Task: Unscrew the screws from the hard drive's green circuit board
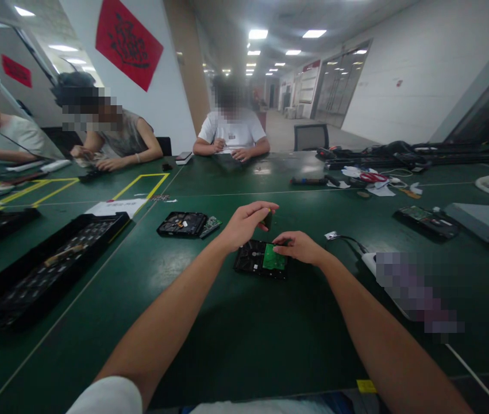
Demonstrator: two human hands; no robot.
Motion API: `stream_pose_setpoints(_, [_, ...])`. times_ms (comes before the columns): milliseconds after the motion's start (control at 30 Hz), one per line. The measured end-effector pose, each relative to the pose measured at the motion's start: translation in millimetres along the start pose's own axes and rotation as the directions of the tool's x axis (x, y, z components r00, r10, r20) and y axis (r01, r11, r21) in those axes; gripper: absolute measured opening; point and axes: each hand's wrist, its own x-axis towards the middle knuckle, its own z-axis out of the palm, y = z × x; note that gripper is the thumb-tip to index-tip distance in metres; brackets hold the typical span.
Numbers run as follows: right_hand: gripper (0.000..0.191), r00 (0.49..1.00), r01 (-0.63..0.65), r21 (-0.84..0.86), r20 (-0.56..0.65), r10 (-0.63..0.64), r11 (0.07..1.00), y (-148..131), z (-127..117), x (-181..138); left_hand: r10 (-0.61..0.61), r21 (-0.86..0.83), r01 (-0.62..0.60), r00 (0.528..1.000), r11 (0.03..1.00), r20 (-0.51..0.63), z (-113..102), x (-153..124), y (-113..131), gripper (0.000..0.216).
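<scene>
A black hard drive [253, 260] lies on the green table [244, 333] with its green circuit board [274, 260] facing up. My right hand [299, 247] rests on the drive's far right corner, fingers curled and pressing on the board's edge. My left hand [244, 224] hovers just above the drive, fingers pinched round a small dark tool [267, 219] that points down at the board. A second opened drive [182, 224] with a loose circuit board [210, 226] beside it lies to the left.
Long black trays [50, 264] line the left side. Another drive [427, 221], a grey box [483, 221], cables, red scissors [372, 177] and a fan lie at right. Three people sit across the table. An empty chair [311, 137] stands beyond.
</scene>
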Motion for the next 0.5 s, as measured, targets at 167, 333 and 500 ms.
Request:
stream_pose_setpoints(167, [0.036,1.000,0.013,-0.013,-0.007,-0.014,1.000,4.4,0.5,1.1,-0.005,-0.010,0.005,0.999,1.000,-0.049,0.8,1.0,-2.3,0.032])
stream_pose_setpoints(333, [0.037,1.000,-0.003,-0.027,-0.008,0.003,1.000,3.5,-0.7,0.6,-0.041,-0.020,0.039,0.993,0.999,-0.111,4.0,-0.6,-4.3,0.037])
stream_pose_setpoints(500, [0.038,1.000,-0.027,-0.020,-0.012,0.026,0.999,0.7,-0.9,0.1,-0.044,-0.020,0.042,0.994,0.999,-0.097,6.0,-1.4,-2.9,0.039])
